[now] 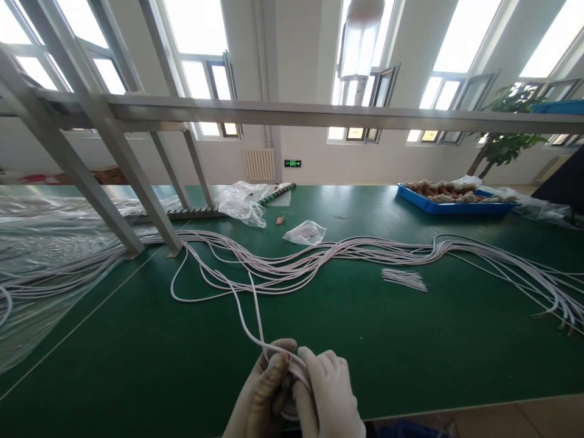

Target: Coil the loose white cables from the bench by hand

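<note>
Both my hands wear light gloves and meet at the front edge of the green table. My left hand is closed around a small coil of white cable, its thumb pressed on top. My right hand wraps the coil from the other side, fingers curled over it. Two strands run from the coil up to a long bundle of white cables lying in waves across the table. The lower part of the coil is mostly hidden by my fingers.
Metal frame posts stand at left beside clear plastic sheeting. Short white pieces lie right of centre. Behind the bundle are a small plastic bag, crumpled plastic and a blue tray of brownish parts. A rail crosses above.
</note>
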### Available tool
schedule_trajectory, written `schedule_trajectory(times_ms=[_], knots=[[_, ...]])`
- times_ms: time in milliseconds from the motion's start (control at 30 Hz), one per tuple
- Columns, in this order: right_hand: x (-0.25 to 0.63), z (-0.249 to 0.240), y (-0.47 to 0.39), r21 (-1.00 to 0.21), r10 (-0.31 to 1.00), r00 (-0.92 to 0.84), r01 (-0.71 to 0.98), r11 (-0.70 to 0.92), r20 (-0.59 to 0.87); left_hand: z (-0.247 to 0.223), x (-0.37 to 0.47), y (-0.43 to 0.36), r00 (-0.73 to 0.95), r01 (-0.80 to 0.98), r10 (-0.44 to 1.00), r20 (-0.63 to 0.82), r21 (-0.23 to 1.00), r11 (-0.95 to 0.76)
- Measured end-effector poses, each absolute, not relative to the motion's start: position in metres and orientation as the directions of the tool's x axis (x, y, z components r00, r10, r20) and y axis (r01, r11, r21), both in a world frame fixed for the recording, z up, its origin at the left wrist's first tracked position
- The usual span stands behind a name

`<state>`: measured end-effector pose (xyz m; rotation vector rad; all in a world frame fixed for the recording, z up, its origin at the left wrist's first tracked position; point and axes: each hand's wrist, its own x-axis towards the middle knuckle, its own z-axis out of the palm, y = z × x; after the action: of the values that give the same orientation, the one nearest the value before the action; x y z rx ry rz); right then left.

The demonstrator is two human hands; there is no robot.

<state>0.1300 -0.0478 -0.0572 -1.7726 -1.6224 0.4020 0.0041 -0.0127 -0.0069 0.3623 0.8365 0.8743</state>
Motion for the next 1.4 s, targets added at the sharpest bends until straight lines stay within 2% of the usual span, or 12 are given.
schedule_trajectory(times_ms=[100, 233, 300, 467, 533, 600, 667, 767, 933, 1100, 1233, 1400], knots=[[0.131, -0.064, -0.047, -0.624, 0.922, 0.112, 0.765, 0.158, 0.371, -0.001, 0.006, -0.011, 0.389, -0.545, 0.814, -0.431, 0.604, 0.581], [0.130, -0.075, -0.044, -0.459, 0.892, 0.096, 0.879, 0.133, 0.443, 0.002, 0.006, -0.012, 0.364, -0.553, 0.820, -0.442, 0.606, 0.572], [0.132, -0.075, -0.043, -0.440, 0.890, 0.048, 0.880, 0.177, 0.453, -0.005, 0.004, -0.013, 0.307, -0.541, 0.846, -0.436, 0.651, 0.532], [0.138, -0.061, -0.043, -0.781, 0.926, 0.072, 0.563, 0.270, 0.372, -0.038, -0.003, -0.016, 0.019, -0.394, 0.960, -0.281, 0.880, 0.265], [0.137, -0.058, -0.044, -0.812, 0.935, 0.100, 0.533, 0.238, 0.340, -0.045, 0.000, -0.016, -0.060, -0.409, 0.969, -0.240, 0.891, 0.195], [0.134, -0.058, -0.046, -0.700, 0.912, 0.152, 0.692, 0.178, 0.382, -0.044, 0.006, -0.016, 0.005, -0.491, 0.953, -0.303, 0.829, 0.266], [0.133, -0.059, -0.047, -0.504, 0.875, 0.147, 0.855, 0.123, 0.462, -0.037, 0.012, -0.015, 0.134, -0.568, 0.914, -0.384, 0.726, 0.388], [0.135, -0.058, -0.047, -0.320, 0.855, 0.030, 0.933, 0.162, 0.518, -0.019, 0.015, -0.016, 0.277, -0.609, 0.848, -0.451, 0.601, 0.518], [0.144, -0.050, -0.043, -0.206, 0.839, -0.048, 0.960, 0.188, 0.542, -0.003, 0.016, -0.017, 0.279, -0.584, 0.779, -0.561, 0.545, 0.602], [0.150, -0.050, -0.042, -0.161, 0.820, -0.115, 0.956, 0.244, 0.561, -0.011, 0.020, -0.014, 0.210, -0.622, 0.835, -0.508, 0.589, 0.515], [0.148, -0.053, -0.043, -0.224, 0.844, -0.082, 0.947, 0.232, 0.529, -0.002, 0.022, -0.015, 0.161, -0.562, 0.860, -0.484, 0.671, 0.483], [0.134, -0.057, -0.046, -0.598, 0.902, 0.143, 0.788, 0.146, 0.409, 0.012, 0.021, -0.015, 0.055, -0.474, 0.862, -0.504, 0.747, 0.467]])
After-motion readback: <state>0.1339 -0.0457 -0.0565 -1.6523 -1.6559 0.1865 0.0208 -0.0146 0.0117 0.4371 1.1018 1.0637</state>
